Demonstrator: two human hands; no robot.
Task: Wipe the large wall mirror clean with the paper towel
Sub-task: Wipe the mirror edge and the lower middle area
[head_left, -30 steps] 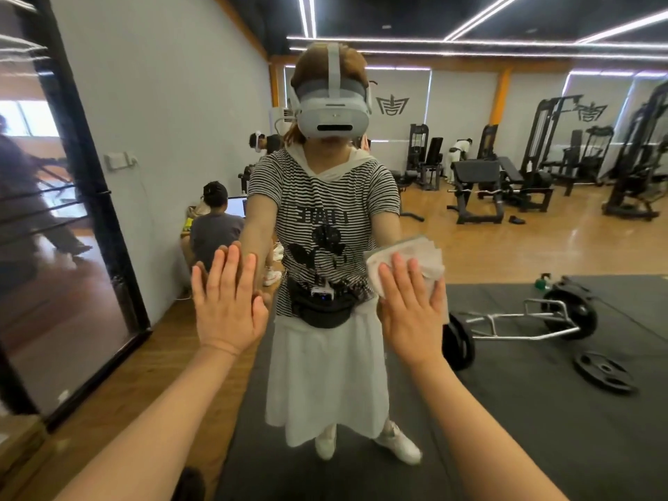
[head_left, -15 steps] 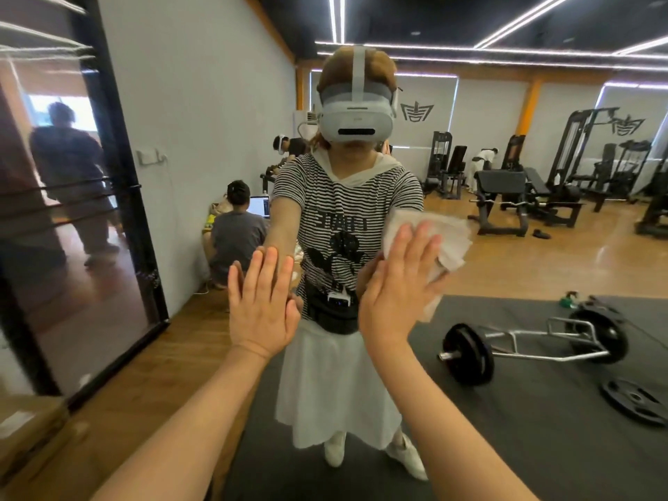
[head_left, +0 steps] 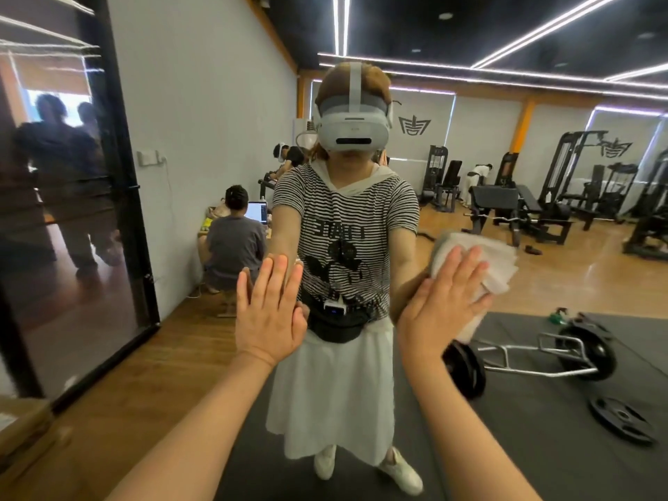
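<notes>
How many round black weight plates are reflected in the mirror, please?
3 weight plates: one on each end of the silver bar frame, left and right, and one lying flat on the dark mat at lower right. More may be hidden.

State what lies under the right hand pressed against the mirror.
A folded paper towel lies between the flat right hand and the mirror. Its edges stick out past the fingers; its middle is covered.
</notes>
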